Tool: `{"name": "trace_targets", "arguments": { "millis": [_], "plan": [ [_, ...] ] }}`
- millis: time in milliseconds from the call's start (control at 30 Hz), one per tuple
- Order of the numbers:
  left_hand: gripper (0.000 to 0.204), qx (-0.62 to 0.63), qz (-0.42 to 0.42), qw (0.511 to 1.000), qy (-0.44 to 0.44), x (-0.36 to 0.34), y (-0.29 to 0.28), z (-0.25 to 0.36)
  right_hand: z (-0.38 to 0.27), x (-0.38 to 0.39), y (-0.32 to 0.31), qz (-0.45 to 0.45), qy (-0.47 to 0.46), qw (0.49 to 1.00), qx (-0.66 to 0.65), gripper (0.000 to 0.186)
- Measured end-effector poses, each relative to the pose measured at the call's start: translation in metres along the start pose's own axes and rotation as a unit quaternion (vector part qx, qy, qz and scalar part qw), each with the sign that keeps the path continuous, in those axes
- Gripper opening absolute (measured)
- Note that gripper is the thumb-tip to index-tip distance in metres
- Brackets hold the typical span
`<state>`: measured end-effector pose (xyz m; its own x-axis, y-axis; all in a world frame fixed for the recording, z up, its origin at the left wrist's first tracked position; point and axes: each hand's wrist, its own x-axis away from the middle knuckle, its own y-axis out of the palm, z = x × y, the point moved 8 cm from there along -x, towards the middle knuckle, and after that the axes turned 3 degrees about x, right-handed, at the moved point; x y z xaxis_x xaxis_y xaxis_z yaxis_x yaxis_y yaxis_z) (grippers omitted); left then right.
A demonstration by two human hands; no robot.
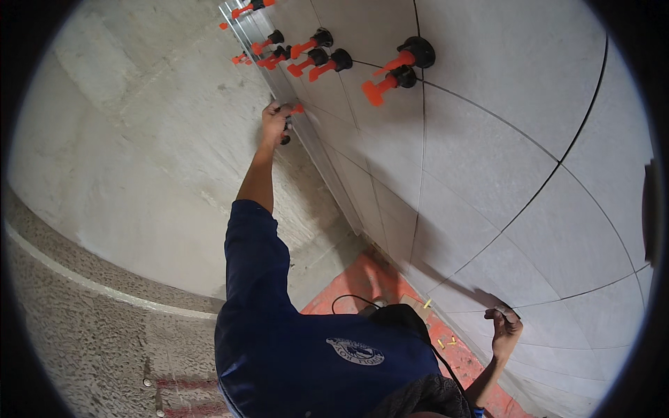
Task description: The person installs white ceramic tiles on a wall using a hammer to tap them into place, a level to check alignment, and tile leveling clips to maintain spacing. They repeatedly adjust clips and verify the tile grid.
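While gripped — leveling clip point(295, 109) in left hand point(274, 122)

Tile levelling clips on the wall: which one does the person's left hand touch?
The lowest clip, at the left hand by the metal edge trim; the other clips sit higher, untouched.

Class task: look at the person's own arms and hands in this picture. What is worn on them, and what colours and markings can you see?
Both hands, left and right, are bare, with no gloves. The forearms are bare too. A dark blue sleeve covers the left upper arm. The blue shirt bears a white oval emblem.
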<state>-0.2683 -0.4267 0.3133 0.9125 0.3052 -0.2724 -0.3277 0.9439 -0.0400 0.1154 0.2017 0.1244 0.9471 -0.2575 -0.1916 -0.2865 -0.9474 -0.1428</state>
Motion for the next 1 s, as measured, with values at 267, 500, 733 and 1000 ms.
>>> {"name": "trace_targets", "arguments": {
  "millis": [267, 500, 733, 1000],
  "plan": [
    [0.005, -0.014, 0.011, 1.0, -0.002, -0.007, -0.005, -0.007, -0.004, -0.001, 0.002, -0.008, 0.01, 1.0, 0.015, 0.012],
    [0.016, -0.017, 0.023, 0.999, 0.028, -0.004, -0.002, -0.006, 0.003, 0.001, 0.0, 0.021, 0.004, 0.998, 0.058, 0.013],
    [0.013, -0.005, 0.02, 0.999, 0.05, -0.003, -0.002, -0.006, -0.002, 0.001, 0.001, 0.011, -0.018, 0.998, 0.053, 0.013],
    [0.006, 0.058, 0.028, 0.997, 0.038, 0.0, -0.002, -0.014, 0.002, 0.002, -0.002, 0.03, -0.003, 0.998, 0.05, 0.013]
  ]
}}
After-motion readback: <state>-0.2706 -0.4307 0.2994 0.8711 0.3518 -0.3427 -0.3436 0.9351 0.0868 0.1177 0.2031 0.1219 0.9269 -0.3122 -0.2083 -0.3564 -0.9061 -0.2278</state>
